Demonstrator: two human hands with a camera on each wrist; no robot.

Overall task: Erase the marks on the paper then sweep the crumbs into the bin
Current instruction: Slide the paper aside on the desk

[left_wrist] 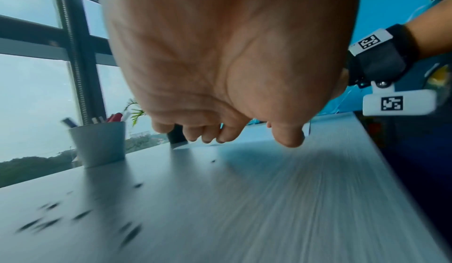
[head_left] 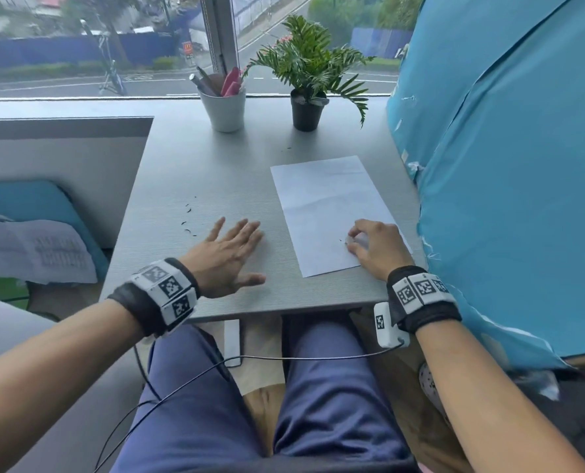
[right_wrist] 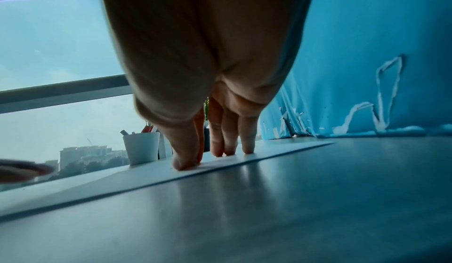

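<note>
A white sheet of paper lies on the right half of the grey table. My right hand rests on the sheet's near right corner, fingers curled, pinching a small pale eraser. A few dark specks sit on the paper by its fingertips. In the right wrist view the fingertips press on the paper. My left hand hovers flat and spread over the table, just left of the paper. Dark eraser crumbs lie to its left and show blurred in the left wrist view. No bin shows.
A white cup of pens and a potted plant stand at the table's far edge by the window. Blue fabric hangs along the table's right side. A grey partition borders the left.
</note>
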